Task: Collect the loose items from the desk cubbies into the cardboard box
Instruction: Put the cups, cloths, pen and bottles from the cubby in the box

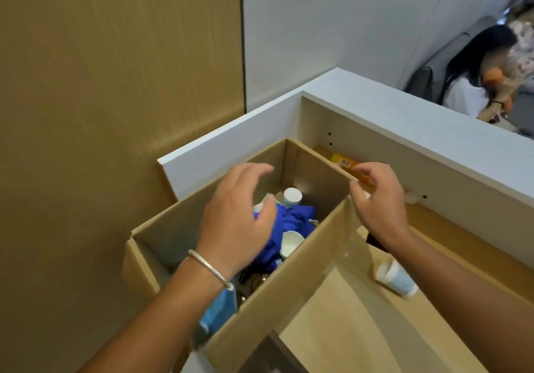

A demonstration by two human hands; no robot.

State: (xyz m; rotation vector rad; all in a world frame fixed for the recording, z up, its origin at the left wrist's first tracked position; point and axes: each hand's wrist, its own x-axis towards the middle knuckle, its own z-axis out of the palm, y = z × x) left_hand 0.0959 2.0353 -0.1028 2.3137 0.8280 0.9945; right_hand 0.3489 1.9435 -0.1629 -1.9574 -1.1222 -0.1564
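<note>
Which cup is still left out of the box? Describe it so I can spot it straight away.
Start at the open brown cardboard box and move to its right, onto the pale wooden desk surface. There a small white paper cup with a faint blue pattern lies on its side, below the right hand. The other white cups sit inside the box.

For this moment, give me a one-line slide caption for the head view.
Left hand hovers over the part-filled cardboard box; right hand pinches its far corner; a paper cup lies on the desk.
</note>
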